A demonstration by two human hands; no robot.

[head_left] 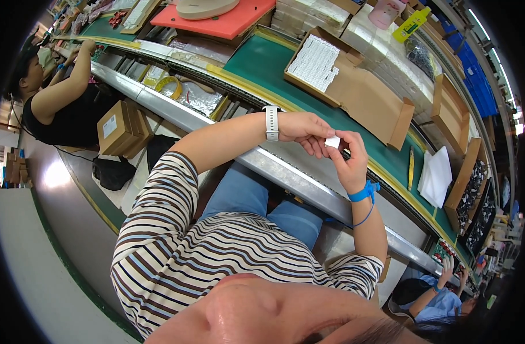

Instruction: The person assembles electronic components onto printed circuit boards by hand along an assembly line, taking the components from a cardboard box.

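A small white square piece (332,141) is pinched between my two hands above the near edge of the work line. My left hand (306,131) has thumb and forefinger closed at its upper left side, the other fingers curled below. From the right, the bent thumb and forefinger of my right hand (352,160) close on it too. Just beyond my hands, an open cardboard box (370,109) lies flat on the green belt (266,62). In its far-left part sit many similar small white pieces (315,63) in tight rows.
White foam sheets (435,176) and a yellow cutter-like strip (411,168) lie to the right. Further right is a carton of dark pieces (469,186). A red board (211,19) carries a round disc at the far left. One person (61,100) works on the left, another (434,292) at lower right.
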